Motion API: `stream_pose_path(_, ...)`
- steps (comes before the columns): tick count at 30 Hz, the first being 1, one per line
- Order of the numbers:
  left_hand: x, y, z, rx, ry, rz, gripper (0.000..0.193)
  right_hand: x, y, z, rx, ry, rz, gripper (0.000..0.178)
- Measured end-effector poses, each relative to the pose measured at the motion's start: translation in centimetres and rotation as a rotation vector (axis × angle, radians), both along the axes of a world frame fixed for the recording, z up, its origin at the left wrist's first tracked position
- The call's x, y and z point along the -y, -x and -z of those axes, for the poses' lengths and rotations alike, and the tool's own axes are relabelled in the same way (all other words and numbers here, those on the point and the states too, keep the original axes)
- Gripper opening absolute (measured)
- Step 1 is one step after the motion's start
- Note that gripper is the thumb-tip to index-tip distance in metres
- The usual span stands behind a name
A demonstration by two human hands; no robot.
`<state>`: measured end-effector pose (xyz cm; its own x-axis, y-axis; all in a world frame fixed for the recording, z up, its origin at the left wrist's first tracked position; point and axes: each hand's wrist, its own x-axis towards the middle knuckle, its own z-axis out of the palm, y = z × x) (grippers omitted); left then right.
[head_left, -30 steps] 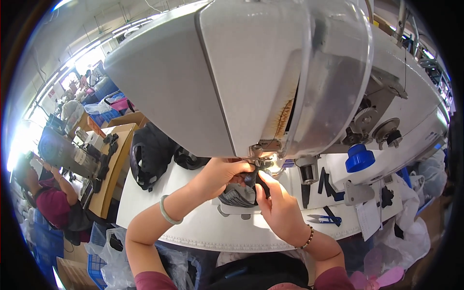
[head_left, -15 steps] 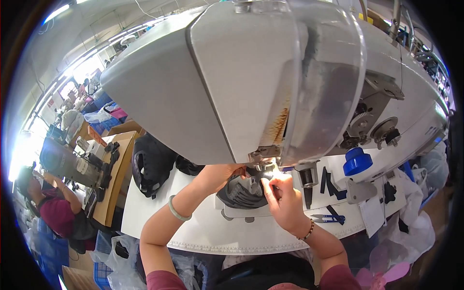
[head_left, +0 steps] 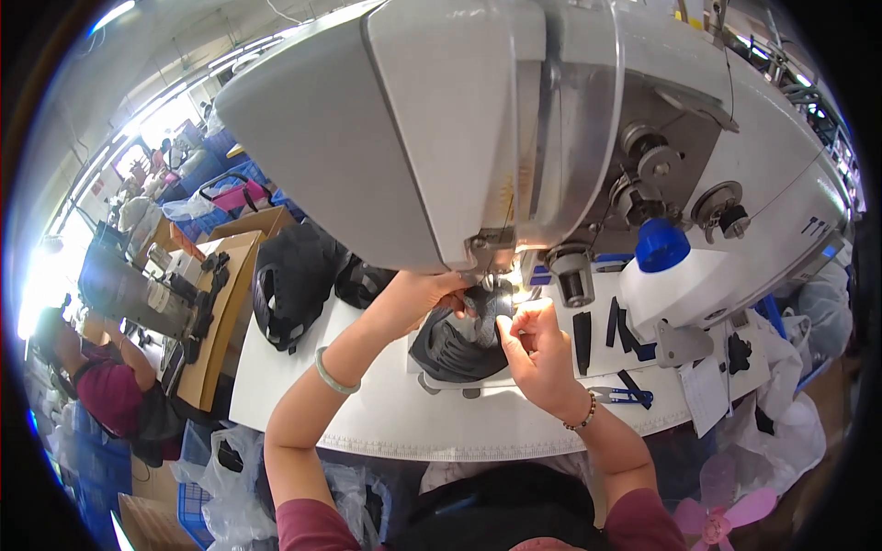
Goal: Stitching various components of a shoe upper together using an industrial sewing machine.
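Observation:
A dark grey, ribbed fabric piece (head_left: pixel 457 347) lies bunched on the sewing machine's bed, its upper edge under the lit needle area (head_left: pixel 496 280). My left hand (head_left: pixel 424 301) comes in from the left, fingers curled closed on the fabric's edge beside the needle. On the other side my right hand (head_left: pixel 540 356) is closed, thumb and forefinger pinched at the fabric's right edge. Whatever lies within the pinch is too small to make out clearly. The large grey-white sewing machine head (head_left: pixel 441 129) hangs over both hands.
Black bags (head_left: pixel 289 285) lie left on the white table (head_left: pixel 367 432). Right of the bed are black strips (head_left: pixel 582 342) and blue-handled thread snips (head_left: pixel 620 396). A blue knob (head_left: pixel 661 245) juts from the machine. Another person (head_left: pixel 115 390) works at the far left.
The view has shifted, so the machine head appears higher and more of its knobs show. My hands remain close to the needle, on either side of the fabric.

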<state>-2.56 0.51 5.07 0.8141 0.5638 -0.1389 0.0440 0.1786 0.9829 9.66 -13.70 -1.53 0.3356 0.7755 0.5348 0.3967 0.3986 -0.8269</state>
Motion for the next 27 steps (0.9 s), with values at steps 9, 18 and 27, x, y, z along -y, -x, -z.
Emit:
stream_pose_path(9, 2.5, 9.1, -1.9, -0.274, -0.410, 0.237, 0.023, 1.0, 3.3, -2.5, 0.497, -0.150, -0.135, 0.041)
stream_pose_path(18, 4.7, 13.8, -0.6, -0.153, -0.473, -0.032, 0.042, -3.8, 4.1, -3.9, 0.065, 0.529, -0.757, 0.040)
stream_pose_path(27, 4.7, 14.0, 0.3, -0.096, -0.505, -0.154, 0.029, -2.2, 5.2, -3.0, 0.717, -0.237, -0.308, 0.022)
